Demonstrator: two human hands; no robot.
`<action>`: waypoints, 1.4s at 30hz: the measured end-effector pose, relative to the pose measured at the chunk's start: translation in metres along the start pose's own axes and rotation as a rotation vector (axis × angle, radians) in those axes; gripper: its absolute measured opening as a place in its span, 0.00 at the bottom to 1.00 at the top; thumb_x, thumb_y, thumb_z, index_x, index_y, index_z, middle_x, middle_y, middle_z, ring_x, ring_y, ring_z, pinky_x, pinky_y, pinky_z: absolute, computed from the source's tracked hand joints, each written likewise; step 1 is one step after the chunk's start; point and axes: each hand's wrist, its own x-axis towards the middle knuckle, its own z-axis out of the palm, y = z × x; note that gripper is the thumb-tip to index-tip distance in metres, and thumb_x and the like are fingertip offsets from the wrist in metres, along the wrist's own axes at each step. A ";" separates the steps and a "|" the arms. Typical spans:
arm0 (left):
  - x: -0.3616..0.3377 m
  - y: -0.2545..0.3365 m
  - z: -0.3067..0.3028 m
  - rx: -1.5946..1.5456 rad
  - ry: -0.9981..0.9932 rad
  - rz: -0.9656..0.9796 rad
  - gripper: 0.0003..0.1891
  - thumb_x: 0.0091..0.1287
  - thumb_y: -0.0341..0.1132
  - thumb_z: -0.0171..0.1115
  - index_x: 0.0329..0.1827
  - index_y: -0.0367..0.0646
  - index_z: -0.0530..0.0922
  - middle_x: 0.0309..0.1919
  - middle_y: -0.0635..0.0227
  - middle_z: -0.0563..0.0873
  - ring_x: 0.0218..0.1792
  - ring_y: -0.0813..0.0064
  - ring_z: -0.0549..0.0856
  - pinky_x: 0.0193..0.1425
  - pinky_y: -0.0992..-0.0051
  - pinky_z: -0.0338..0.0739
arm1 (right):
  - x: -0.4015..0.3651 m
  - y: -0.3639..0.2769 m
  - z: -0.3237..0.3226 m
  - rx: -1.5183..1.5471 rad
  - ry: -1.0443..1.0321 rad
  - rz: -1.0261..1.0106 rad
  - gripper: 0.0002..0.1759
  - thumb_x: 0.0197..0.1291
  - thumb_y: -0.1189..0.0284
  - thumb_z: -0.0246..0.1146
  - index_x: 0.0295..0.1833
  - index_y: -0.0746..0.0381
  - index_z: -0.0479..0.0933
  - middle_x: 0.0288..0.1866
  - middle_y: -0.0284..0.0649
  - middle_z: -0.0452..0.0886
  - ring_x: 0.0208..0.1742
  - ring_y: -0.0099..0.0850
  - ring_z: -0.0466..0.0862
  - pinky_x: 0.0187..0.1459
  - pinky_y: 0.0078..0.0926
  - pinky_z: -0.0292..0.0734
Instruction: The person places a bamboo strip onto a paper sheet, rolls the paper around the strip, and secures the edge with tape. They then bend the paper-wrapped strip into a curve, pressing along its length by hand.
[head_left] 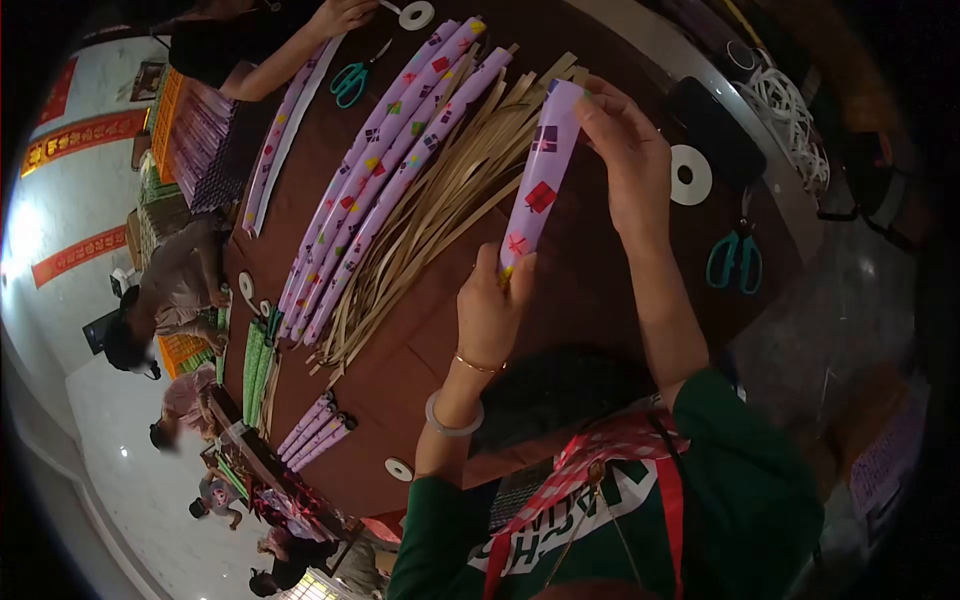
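Note:
A lilac roll of patterned paper [541,165], printed with small gift boxes, slants upward between my hands. Near its lower end, my left hand [490,312] has its fingers closed round it. At the wider upper end, my right hand [628,150] grips the rim between thumb and fingers. Just left of the roll lies a loose bundle of long tan strips [430,215]. Several long lilac paper rolls [375,165] lie beyond the strips. A white tape roll [706,176] sits to the right of my right hand.
Teal-handled scissors [735,262] lie right on the brown table [590,310], near a black phone-like object [715,128]; another pair [348,85] is at upper left. A co-worker's hand [342,16] reaches in there. Short lilac rolls [316,432] and green rolls [257,372] lie left.

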 end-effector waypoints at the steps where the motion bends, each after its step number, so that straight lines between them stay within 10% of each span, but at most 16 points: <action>1: 0.000 -0.001 -0.001 -0.021 0.000 -0.040 0.16 0.64 0.44 0.59 0.38 0.38 0.69 0.24 0.49 0.79 0.26 0.46 0.78 0.25 0.60 0.70 | 0.001 -0.001 0.001 0.006 -0.040 -0.017 0.11 0.59 0.71 0.63 0.40 0.70 0.77 0.52 0.41 0.74 0.48 0.21 0.75 0.49 0.18 0.73; 12: -0.012 0.002 -0.005 0.084 0.042 0.051 0.16 0.64 0.43 0.60 0.40 0.37 0.70 0.24 0.49 0.78 0.25 0.49 0.79 0.25 0.62 0.71 | -0.003 -0.002 0.002 0.187 -0.049 0.099 0.10 0.60 0.73 0.61 0.40 0.71 0.77 0.54 0.42 0.75 0.45 0.21 0.77 0.49 0.19 0.73; 36: -0.045 0.016 0.001 -0.160 -0.078 -0.148 0.14 0.66 0.38 0.59 0.43 0.35 0.70 0.19 0.57 0.76 0.17 0.67 0.77 0.21 0.72 0.69 | -0.022 0.014 0.011 -0.202 0.061 -0.386 0.05 0.61 0.77 0.58 0.40 0.66 0.69 0.48 0.37 0.72 0.33 0.14 0.71 0.32 0.10 0.68; 42: -0.048 0.020 -0.002 -0.175 -0.107 -0.107 0.13 0.66 0.37 0.58 0.42 0.35 0.69 0.17 0.62 0.75 0.15 0.74 0.76 0.19 0.76 0.68 | -0.027 0.001 0.018 0.288 0.120 -0.171 0.15 0.59 0.79 0.60 0.48 0.64 0.62 0.52 0.41 0.68 0.37 0.16 0.73 0.37 0.13 0.74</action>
